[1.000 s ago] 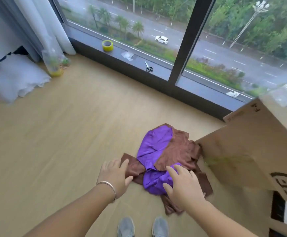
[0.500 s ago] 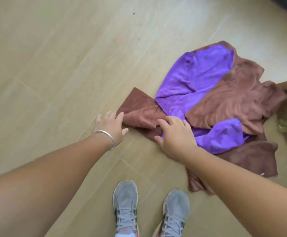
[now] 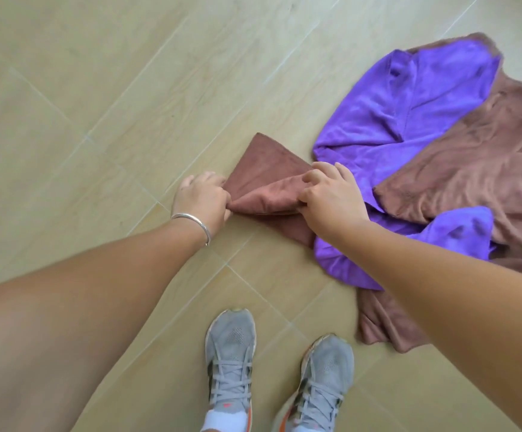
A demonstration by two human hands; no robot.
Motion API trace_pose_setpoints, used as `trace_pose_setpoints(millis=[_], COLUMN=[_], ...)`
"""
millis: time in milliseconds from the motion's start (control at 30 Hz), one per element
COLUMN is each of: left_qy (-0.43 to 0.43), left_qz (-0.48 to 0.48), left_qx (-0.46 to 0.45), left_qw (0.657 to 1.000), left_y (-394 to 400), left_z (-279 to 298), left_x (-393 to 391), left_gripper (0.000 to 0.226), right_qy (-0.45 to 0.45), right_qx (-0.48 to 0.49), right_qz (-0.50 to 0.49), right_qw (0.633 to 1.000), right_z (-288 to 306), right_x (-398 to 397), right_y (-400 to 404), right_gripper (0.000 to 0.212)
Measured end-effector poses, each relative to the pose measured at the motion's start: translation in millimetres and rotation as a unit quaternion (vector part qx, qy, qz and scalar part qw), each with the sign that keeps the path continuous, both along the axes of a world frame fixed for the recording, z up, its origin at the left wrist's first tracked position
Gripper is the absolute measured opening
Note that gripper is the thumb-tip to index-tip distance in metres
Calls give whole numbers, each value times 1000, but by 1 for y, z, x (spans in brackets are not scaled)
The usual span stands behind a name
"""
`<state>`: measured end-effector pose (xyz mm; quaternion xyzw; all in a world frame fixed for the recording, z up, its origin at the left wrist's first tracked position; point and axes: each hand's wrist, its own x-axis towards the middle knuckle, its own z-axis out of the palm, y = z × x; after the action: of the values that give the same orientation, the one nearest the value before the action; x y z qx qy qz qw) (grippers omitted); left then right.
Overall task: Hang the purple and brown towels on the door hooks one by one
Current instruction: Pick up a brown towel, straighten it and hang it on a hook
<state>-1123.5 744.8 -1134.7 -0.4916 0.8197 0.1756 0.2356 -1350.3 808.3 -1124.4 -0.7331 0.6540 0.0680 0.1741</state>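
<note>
Left hand (image 3: 202,194): pinching the brown towel (image 3: 265,179) corner.
Right hand (image 3: 329,194): gripping the same fold.
Purple towel (image 3: 409,113): right, on floor (image 3: 97,88) (tangled with brown cloth).

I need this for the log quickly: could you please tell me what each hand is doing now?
Left hand: closed on the brown towel corner.
Right hand: closed on the same towel.

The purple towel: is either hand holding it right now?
No: both the left hand and the right hand pinch a corner of a brown towel, while the purple towel lies untouched on the floor.
</note>
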Motion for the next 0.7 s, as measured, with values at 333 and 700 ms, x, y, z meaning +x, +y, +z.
trace_pose_setpoints(millis=[333,700], left_qy=[-64,-18], left_qz=[71,161], left_qx=[0,-56], left_qw=[995,985], left_y=[-36,-85], left_z=[190,353], left_x=[76,134], left_gripper=[23,32], right_qy=[20,38], right_qx=[-28,4], right_qz=[40,146], right_qw=[999,989], right_z=[189,384], right_x=[24,143], right_y=[-70,-176], right_gripper=[8,24])
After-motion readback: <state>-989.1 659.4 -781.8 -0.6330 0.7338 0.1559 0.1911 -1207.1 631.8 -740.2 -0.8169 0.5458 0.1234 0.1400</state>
